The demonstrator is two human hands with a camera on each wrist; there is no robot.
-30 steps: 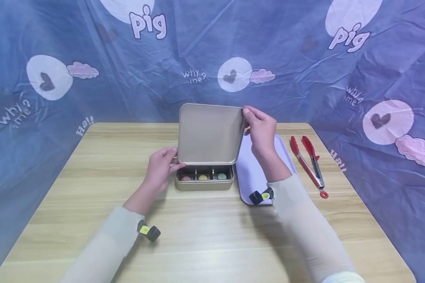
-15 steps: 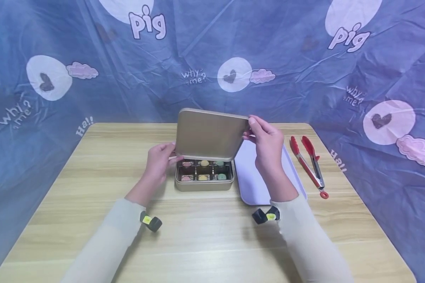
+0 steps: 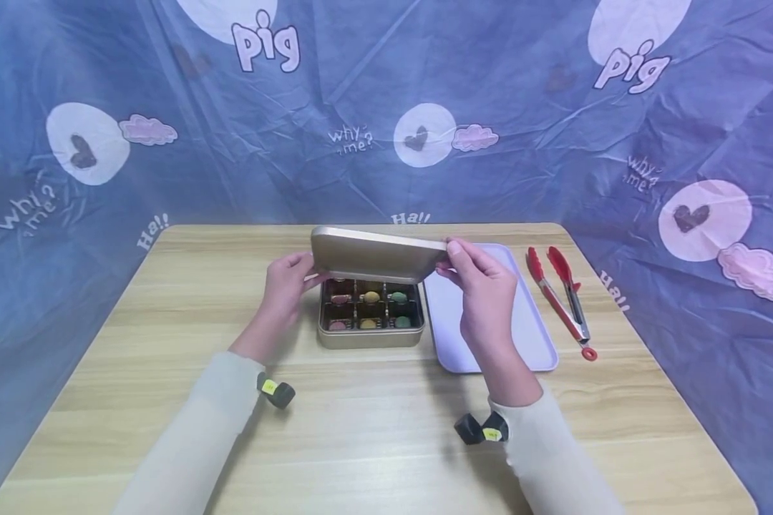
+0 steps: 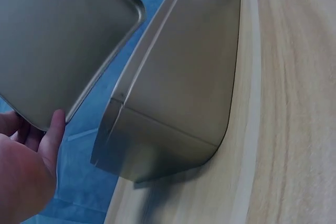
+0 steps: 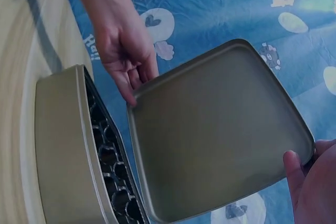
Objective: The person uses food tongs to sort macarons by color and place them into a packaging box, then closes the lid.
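A gold metal tin [image 3: 370, 339] stands on the table with its top uncovered. Its black divided insert [image 3: 411, 309] holds small round pink, yellow and green pieces, one to a compartment where visible; the back of the tin is hidden behind its lid [image 3: 376, 257]. Both hands hold this lid tilted above the tin's rear part. My left hand [image 3: 285, 282] pinches its left corner, and my right hand [image 3: 486, 293] pinches the right one between thumb and fingers. In the right wrist view, the lid's hollow underside [image 5: 215, 129] faces the camera, apart from the tin's rim.
A pale lilac tray [image 3: 447, 325] lies right of the tin, partly behind the right hand. Farther right are red-tipped tongs [image 3: 563, 300] with spread arms. Patterned blue cloth [image 3: 245, 164] hangs behind the wooden table [image 3: 167, 307].
The lid has swung from nearly upright toward flat, its upper edge coming down. More rows of the tin's compartments show. My right hand has lowered with the lid; both hands keep their hold.
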